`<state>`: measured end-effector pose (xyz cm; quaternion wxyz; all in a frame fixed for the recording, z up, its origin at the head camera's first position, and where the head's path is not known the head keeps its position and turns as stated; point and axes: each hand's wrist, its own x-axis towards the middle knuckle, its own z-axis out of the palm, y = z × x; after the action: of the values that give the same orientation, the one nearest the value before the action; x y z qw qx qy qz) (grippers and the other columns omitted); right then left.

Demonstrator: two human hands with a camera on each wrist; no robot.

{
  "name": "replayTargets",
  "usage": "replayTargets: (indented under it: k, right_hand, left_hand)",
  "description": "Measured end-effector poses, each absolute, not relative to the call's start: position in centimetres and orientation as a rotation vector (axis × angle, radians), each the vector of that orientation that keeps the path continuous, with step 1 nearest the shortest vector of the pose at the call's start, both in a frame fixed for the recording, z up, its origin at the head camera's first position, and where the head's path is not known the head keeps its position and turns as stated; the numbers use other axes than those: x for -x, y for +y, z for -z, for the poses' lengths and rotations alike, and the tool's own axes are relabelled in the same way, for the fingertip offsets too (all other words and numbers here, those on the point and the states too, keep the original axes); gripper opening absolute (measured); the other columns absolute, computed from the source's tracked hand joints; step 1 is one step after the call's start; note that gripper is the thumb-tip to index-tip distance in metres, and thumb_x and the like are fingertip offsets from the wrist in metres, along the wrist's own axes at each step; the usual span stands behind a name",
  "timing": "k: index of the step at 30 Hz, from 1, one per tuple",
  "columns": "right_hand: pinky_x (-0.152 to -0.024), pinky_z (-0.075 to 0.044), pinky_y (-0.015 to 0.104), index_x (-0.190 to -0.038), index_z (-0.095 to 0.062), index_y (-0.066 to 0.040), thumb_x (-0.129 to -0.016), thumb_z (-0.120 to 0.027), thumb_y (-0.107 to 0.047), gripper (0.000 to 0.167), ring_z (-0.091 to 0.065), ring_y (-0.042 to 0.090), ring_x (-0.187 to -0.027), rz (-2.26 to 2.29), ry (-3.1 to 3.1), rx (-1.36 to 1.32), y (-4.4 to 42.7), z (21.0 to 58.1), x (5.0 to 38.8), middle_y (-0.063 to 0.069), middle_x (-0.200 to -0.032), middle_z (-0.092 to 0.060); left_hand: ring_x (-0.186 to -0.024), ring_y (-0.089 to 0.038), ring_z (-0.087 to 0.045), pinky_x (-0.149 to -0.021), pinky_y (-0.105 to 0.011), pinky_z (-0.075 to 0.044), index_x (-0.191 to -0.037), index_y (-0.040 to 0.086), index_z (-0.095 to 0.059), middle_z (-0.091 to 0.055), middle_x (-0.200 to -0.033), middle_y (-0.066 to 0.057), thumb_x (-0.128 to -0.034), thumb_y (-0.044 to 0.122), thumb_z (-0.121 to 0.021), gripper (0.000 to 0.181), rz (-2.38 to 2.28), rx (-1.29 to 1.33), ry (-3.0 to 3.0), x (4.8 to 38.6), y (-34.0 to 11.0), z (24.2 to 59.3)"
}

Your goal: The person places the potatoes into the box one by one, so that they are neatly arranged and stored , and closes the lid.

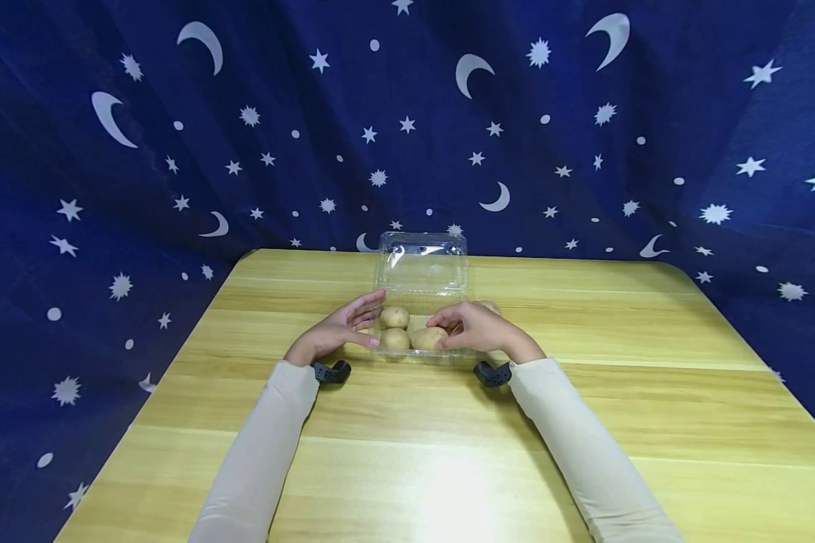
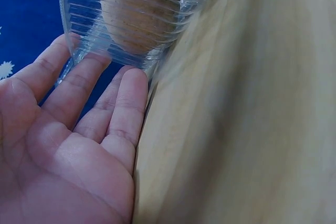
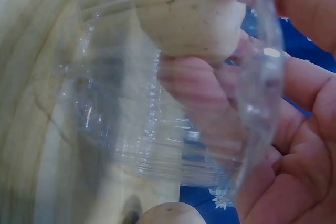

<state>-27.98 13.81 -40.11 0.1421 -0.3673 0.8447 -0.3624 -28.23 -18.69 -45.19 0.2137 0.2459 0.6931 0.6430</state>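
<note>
A clear plastic clamshell box (image 1: 422,271) stands with its lid raised at the back. Two potatoes (image 1: 395,317) lie one behind the other in its left half. My right hand (image 1: 478,328) reaches over the right wall and grips another potato (image 1: 429,338) at the front of the box. Through the ribbed wall, the right wrist view shows that potato (image 3: 189,19) with fingers around it. My left hand (image 1: 342,324) is at the box's left side, its fingers extended. In the left wrist view the fingertips (image 2: 134,80) meet the ribbed wall, behind which a potato (image 2: 139,14) shows.
Another potato (image 1: 490,307) lies on the table outside the box, partly hidden behind my right hand. The wooden table (image 1: 380,452) ends at a dark blue curtain (image 1: 278,90) with moons and stars. A dark wrist camera (image 1: 492,374) sits below my right wrist.
</note>
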Motion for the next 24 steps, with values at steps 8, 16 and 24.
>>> replayTargets:
  k: [8,16,24]
  right_hand:
    - [-0.096,-0.063,0.04,-0.128,-0.074,0.006,-0.096,-0.082,-0.009,0.037,-0.075,0.027,-0.105,0.911,2.47,1.062,13.53,39.32,27.52,0.016,-0.12,-0.078]
    - [-0.098,-0.063,0.04,-0.127,-0.074,0.005,-0.095,-0.082,-0.007,0.035,-0.074,0.031,-0.109,0.871,2.474,1.058,13.15,39.13,27.46,0.015,-0.12,-0.078]
    - [-0.099,-0.063,0.04,-0.127,-0.075,0.005,-0.094,-0.083,-0.005,0.036,-0.073,0.034,-0.113,0.904,2.462,1.017,13.06,39.28,27.61,0.017,-0.123,-0.077]
  left_hand:
    - [-0.164,-0.043,-0.015,-0.133,-0.055,-0.02,-0.173,0.003,-0.012,-0.011,-0.18,-0.019,-0.0917,-0.004,-0.077,0.104,-1.784,-0.681,1.92,28.29,-18.73,45.26]
    - [-0.164,-0.042,-0.015,-0.133,-0.055,-0.02,-0.174,0.004,-0.013,-0.011,-0.18,-0.018,-0.0917,-0.003,-0.078,0.105,-1.788,-0.664,1.919,28.39,-18.85,45.38]
    - [-0.164,-0.042,-0.015,-0.133,-0.056,-0.022,-0.173,0.004,-0.013,-0.01,-0.181,-0.018,-0.0921,-0.005,-0.076,0.103,-1.797,-0.655,1.904,28.26,-18.83,45.2]
